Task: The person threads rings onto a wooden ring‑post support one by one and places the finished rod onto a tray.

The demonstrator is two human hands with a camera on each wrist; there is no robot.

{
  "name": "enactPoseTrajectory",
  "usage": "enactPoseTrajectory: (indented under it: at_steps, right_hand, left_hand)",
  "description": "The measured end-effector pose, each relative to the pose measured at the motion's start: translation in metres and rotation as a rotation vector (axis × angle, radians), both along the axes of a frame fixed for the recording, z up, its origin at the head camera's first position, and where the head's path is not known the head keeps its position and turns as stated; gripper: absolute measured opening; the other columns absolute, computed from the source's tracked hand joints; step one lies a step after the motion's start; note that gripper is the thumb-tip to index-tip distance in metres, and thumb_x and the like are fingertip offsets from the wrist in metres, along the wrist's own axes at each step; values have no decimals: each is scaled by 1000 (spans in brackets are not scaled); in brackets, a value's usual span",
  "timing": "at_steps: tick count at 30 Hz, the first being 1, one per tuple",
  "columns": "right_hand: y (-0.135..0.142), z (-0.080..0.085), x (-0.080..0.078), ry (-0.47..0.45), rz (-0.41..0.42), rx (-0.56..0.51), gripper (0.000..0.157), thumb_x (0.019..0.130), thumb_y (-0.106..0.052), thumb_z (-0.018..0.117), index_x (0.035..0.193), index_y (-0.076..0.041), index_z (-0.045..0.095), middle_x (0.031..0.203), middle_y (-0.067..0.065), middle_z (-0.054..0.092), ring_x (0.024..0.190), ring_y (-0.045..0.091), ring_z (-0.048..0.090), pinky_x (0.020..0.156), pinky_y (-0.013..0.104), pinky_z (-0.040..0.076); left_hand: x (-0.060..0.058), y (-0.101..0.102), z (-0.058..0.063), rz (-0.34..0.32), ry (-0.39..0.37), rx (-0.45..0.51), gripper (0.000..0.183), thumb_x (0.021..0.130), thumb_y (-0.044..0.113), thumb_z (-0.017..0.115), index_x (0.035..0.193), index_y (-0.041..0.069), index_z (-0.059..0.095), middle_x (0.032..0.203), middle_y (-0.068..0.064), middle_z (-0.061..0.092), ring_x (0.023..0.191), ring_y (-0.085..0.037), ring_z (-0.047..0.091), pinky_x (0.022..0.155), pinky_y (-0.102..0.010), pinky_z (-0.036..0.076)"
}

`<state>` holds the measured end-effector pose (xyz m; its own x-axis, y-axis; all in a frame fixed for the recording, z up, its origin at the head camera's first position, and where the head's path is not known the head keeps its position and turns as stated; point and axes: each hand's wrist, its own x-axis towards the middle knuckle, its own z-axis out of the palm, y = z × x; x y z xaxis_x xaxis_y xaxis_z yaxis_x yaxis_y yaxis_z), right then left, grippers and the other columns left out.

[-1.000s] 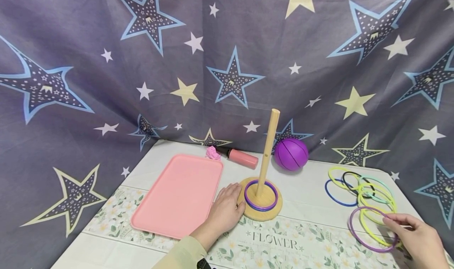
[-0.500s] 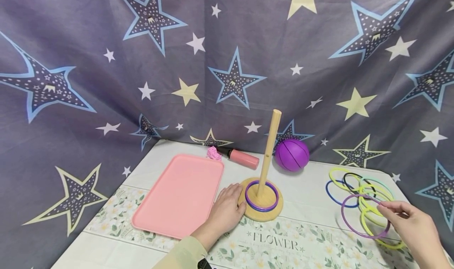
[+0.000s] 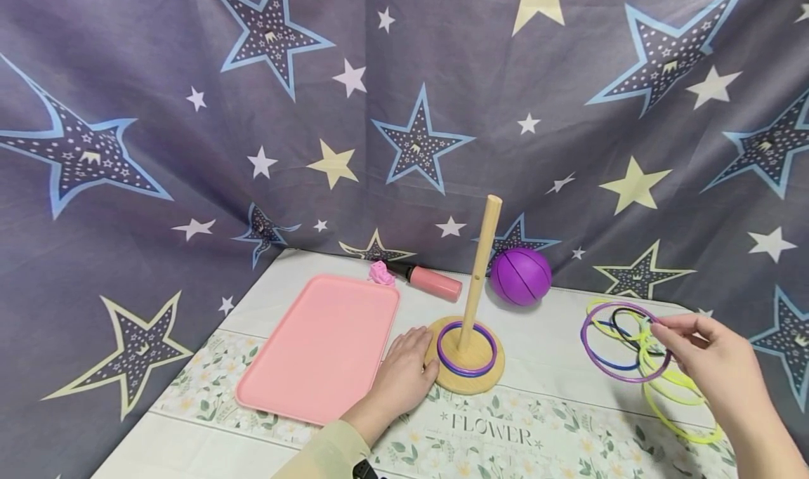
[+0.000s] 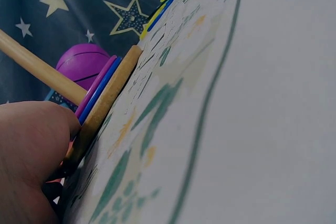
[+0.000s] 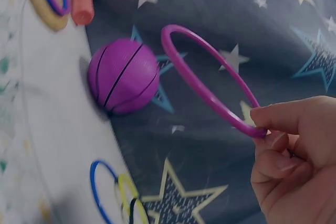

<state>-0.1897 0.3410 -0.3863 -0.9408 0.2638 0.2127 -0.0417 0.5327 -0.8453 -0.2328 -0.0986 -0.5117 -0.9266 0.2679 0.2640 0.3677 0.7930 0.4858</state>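
My right hand (image 3: pixel 714 356) pinches a purple ring (image 5: pixel 197 85) between thumb and fingertips, holding it up over the pile of loose rings. Around the foot of a wooden post (image 3: pixel 483 261), a second purple ring (image 3: pixel 439 347) and a blue ring (image 4: pixel 101 90) lie stacked on the round wooden base (image 3: pixel 450 385). My left hand (image 3: pixel 401 373) rests at the left side of that base, fingers extended and thumb against its edge.
Several yellow rings (image 3: pixel 687 435), a blue ring (image 3: pixel 609 362) and a black ring lie overlapping at the right. A purple ball (image 3: pixel 521 277) sits behind the post. Further left are a pink tray (image 3: pixel 316 352), a pink-and-black hand pump (image 3: pixel 436 284) and a small crumpled pink item (image 3: pixel 381 273).
My right hand has raised the purple ring off the pile and carried it up, away from me and slightly left. The left hand stays at the base.
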Motion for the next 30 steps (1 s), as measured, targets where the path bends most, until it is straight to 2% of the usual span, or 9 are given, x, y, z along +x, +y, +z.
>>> enactPoseTrajectory:
  at_steps: [4, 8, 12, 23, 30]
  right_hand:
    - [-9, 15, -4, 29, 94, -154, 13, 105, -23, 79, 114, -14, 81, 96, -15, 71, 68, 12, 55, 53, 28, 46]
    - [-18, 28, -9, 72, 166, -274, 9, 105, -17, 79, 113, -16, 82, 88, -8, 72, 67, 12, 54, 54, 25, 46]
    - [-30, 43, -16, 139, 258, -381, 10, 104, -9, 78, 112, -13, 82, 85, -4, 71, 65, 12, 53, 51, 25, 44]
    - [-70, 89, -33, 234, 437, -503, 14, 103, 2, 76, 114, -5, 80, 85, 2, 71, 64, 14, 53, 51, 24, 44]
    - [-99, 112, -42, 266, 492, -481, 14, 101, -1, 79, 115, -2, 78, 84, 3, 69, 63, 13, 55, 51, 21, 46]
  left_hand:
    - [-1, 0, 0, 0, 2, 4, 57, 109, 24, 63, 157, -6, 55, 165, -25, 51, 158, -41, 42, 134, -56, 27]
    - [-1, 0, 1, 1, 2, 2, 57, 110, 24, 63, 158, -5, 55, 165, -24, 51, 158, -41, 42, 134, -56, 27]
    - [-1, 0, 1, 1, 2, 3, 57, 110, 24, 63, 158, -5, 54, 165, -24, 51, 158, -41, 42, 134, -56, 27]
    - [1, 1, 4, -8, -8, 24, 57, 109, 22, 63, 158, -6, 54, 165, -26, 50, 158, -43, 41, 134, -56, 26]
    - [1, 1, 0, -7, 2, 20, 58, 109, 22, 64, 159, -5, 53, 165, -25, 50, 158, -43, 41, 134, -57, 26]
